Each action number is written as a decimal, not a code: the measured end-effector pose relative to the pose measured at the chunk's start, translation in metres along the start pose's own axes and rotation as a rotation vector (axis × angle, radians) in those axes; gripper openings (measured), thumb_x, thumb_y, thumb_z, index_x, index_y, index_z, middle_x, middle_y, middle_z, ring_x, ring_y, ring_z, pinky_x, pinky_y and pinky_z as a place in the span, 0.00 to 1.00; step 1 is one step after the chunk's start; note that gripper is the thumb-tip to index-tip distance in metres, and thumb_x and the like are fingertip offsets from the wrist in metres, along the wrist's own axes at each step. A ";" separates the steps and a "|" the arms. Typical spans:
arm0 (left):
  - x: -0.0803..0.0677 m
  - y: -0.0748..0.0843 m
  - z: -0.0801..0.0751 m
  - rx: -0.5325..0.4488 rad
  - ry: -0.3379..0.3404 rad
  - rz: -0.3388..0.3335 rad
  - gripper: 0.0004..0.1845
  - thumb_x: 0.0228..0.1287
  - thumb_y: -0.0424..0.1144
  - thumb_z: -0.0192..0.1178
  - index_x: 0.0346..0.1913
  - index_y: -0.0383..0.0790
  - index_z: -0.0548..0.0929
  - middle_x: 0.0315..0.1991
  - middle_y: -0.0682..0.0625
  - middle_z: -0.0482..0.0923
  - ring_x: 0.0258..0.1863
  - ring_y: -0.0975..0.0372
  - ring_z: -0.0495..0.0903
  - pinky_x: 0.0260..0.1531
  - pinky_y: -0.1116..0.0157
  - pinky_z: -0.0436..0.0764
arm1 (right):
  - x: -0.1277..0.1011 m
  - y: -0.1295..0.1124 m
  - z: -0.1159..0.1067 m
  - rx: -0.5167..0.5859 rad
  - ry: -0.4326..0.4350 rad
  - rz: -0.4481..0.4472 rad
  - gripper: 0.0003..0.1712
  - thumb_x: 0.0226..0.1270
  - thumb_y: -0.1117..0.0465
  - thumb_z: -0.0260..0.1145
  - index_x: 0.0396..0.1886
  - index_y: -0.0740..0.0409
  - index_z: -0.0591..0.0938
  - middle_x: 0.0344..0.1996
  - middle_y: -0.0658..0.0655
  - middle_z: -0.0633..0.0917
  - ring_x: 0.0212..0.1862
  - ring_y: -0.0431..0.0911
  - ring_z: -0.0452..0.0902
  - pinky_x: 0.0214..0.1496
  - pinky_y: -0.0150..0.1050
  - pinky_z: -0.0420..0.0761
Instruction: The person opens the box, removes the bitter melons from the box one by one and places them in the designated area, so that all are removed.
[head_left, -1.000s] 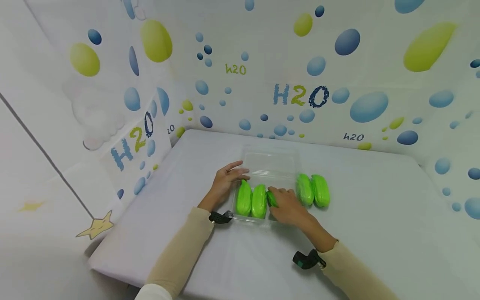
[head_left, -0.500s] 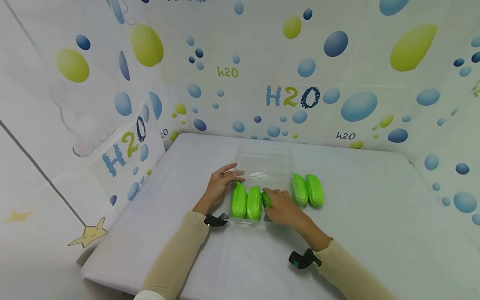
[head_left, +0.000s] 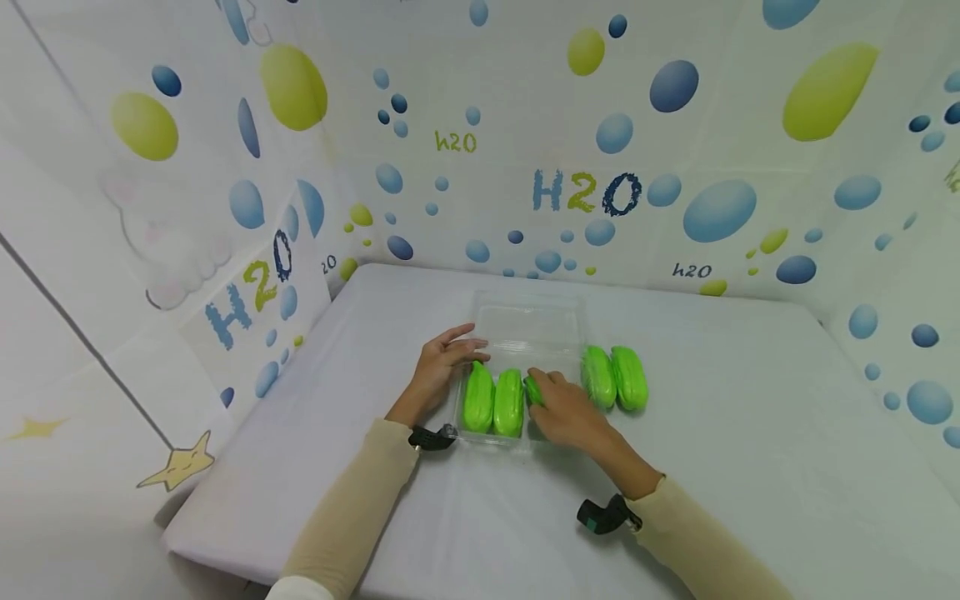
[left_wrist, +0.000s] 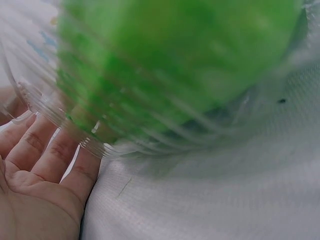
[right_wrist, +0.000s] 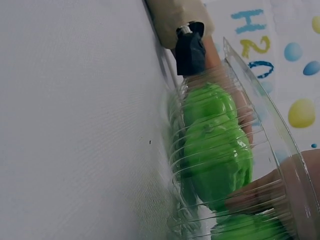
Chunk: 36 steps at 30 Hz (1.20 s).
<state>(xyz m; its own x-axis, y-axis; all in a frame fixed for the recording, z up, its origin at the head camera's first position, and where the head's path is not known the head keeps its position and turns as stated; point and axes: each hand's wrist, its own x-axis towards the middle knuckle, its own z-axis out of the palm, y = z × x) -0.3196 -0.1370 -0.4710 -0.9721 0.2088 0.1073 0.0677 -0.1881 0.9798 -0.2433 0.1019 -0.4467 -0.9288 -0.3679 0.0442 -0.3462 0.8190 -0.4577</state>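
A clear plastic clamshell box (head_left: 489,438) lies with its lid (head_left: 528,318) folded back. Inside, at its left, two glossy, bright green, elongated bundles (head_left: 478,400) sit side by side. My right hand (head_left: 567,410) reaches into the box and grips a third green bundle (head_left: 533,390), mostly hidden under the fingers. My left hand (head_left: 437,372) rests at the box's left side, its fingers extended along the wall. Through the ribbed wall, a green bundle (left_wrist: 175,60) fills the left wrist view. The right wrist view shows a fingertip (right_wrist: 242,199) between green bundles.
Two more green bundles (head_left: 630,379) lie on the white-covered table (head_left: 735,417), just right of the box. Walls printed with blue and lime drops stand behind and to the left. Dark wrist cameras (head_left: 606,515) hang under both sleeves.
The head view has shifted, so the scene sits a little farther left. The right hand's fingers have moved slightly toward the far end of the bundle; the left hand stays at the box.
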 end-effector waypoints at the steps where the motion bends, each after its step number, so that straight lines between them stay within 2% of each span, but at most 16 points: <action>1: -0.002 0.002 0.001 -0.003 -0.006 -0.002 0.27 0.69 0.36 0.55 0.68 0.38 0.63 0.55 0.36 0.76 0.52 0.43 0.77 0.52 0.58 0.76 | 0.000 0.000 0.000 0.002 0.002 0.001 0.33 0.67 0.56 0.50 0.71 0.58 0.60 0.63 0.65 0.69 0.58 0.59 0.70 0.54 0.55 0.73; 7: -0.009 0.017 0.007 0.008 -0.030 -0.007 0.25 0.69 0.33 0.54 0.67 0.38 0.65 0.56 0.34 0.75 0.52 0.43 0.77 0.54 0.56 0.75 | -0.001 0.001 0.000 0.011 0.007 0.015 0.33 0.68 0.55 0.50 0.71 0.58 0.60 0.62 0.64 0.69 0.56 0.56 0.73 0.51 0.53 0.75; 12: -0.007 0.018 0.008 0.002 -0.033 -0.009 0.24 0.69 0.33 0.53 0.67 0.38 0.65 0.56 0.33 0.74 0.52 0.43 0.77 0.54 0.56 0.75 | -0.001 0.001 -0.002 0.000 0.018 0.013 0.32 0.68 0.56 0.50 0.71 0.59 0.61 0.62 0.64 0.70 0.52 0.55 0.74 0.48 0.52 0.76; 15: -0.006 0.013 0.006 -0.004 -0.034 -0.006 0.26 0.69 0.33 0.53 0.68 0.36 0.63 0.57 0.33 0.74 0.52 0.43 0.77 0.53 0.58 0.76 | -0.001 0.001 -0.002 0.008 0.023 0.008 0.32 0.67 0.56 0.50 0.71 0.59 0.61 0.61 0.64 0.70 0.52 0.55 0.75 0.48 0.52 0.76; 22: -0.001 -0.003 -0.001 -0.002 -0.009 0.006 0.28 0.68 0.36 0.56 0.69 0.36 0.62 0.54 0.37 0.77 0.49 0.48 0.80 0.50 0.62 0.78 | -0.002 0.000 0.001 0.041 0.037 0.012 0.30 0.70 0.54 0.48 0.70 0.57 0.63 0.60 0.62 0.72 0.57 0.56 0.71 0.53 0.54 0.74; 25: 0.001 -0.005 -0.002 0.010 -0.002 0.011 0.29 0.67 0.37 0.57 0.69 0.36 0.62 0.53 0.39 0.78 0.49 0.48 0.80 0.49 0.63 0.78 | -0.001 0.000 0.001 0.056 0.065 0.007 0.29 0.71 0.53 0.48 0.69 0.55 0.64 0.60 0.61 0.72 0.58 0.55 0.71 0.54 0.53 0.73; 29: 0.003 -0.003 -0.001 0.015 0.008 0.003 0.29 0.67 0.37 0.57 0.69 0.36 0.63 0.53 0.40 0.79 0.48 0.48 0.81 0.49 0.63 0.78 | 0.000 -0.001 -0.002 0.128 0.131 -0.020 0.28 0.71 0.53 0.48 0.69 0.54 0.65 0.59 0.60 0.73 0.58 0.54 0.71 0.55 0.53 0.73; 32: 0.002 0.002 0.000 0.005 0.007 -0.014 0.28 0.68 0.35 0.56 0.69 0.36 0.63 0.54 0.39 0.78 0.50 0.46 0.80 0.50 0.62 0.78 | 0.000 -0.001 -0.005 0.185 0.177 -0.053 0.27 0.72 0.53 0.49 0.69 0.54 0.65 0.59 0.60 0.73 0.58 0.53 0.70 0.55 0.52 0.73; 36: -0.004 0.011 0.003 -0.005 -0.003 -0.026 0.27 0.69 0.33 0.54 0.69 0.36 0.62 0.55 0.37 0.77 0.51 0.44 0.78 0.50 0.62 0.78 | 0.001 -0.002 -0.007 0.210 0.234 -0.078 0.27 0.72 0.51 0.49 0.68 0.53 0.67 0.57 0.58 0.75 0.55 0.51 0.72 0.53 0.51 0.74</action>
<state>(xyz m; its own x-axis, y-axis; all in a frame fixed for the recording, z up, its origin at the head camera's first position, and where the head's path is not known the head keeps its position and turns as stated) -0.3143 -0.1365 -0.4603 -0.9729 0.2162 0.0827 0.0417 -0.1878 0.9813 -0.2444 0.1034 -0.4396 -0.9143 -0.2947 0.2780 -0.4051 0.6749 -0.6168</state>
